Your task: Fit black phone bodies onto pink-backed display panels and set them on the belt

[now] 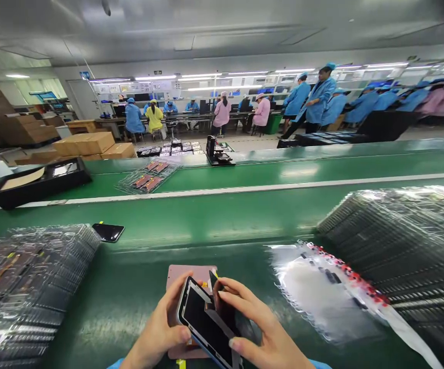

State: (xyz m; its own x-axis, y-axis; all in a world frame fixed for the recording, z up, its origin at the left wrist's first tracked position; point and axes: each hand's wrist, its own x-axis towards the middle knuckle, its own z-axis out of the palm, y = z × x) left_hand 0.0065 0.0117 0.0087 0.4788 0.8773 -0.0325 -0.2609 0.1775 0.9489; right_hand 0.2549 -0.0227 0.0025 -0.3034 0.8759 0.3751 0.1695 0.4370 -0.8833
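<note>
My left hand (163, 324) is wrapped round a phone body (201, 312), black with a pale rim, tilted above the green bench. My right hand (262, 320) grips a thin dark panel (222, 305) at its edge, lifted at an angle along the phone body's right side. A grey strip shows between the two; whether they are joined there I cannot tell. Under both hands lies a pink plate (175, 271), largely covered, with bits of yellow tape by it.
Stacked clear trays (68, 256) with brown parts stand left; another tray stack (406, 230) stands right. A dark phone (110, 232) lies beside the left stack. Clear film sheets (306, 287) with red marks lie right. A conveyor (260, 171) runs beyond; co-workers sit farther back.
</note>
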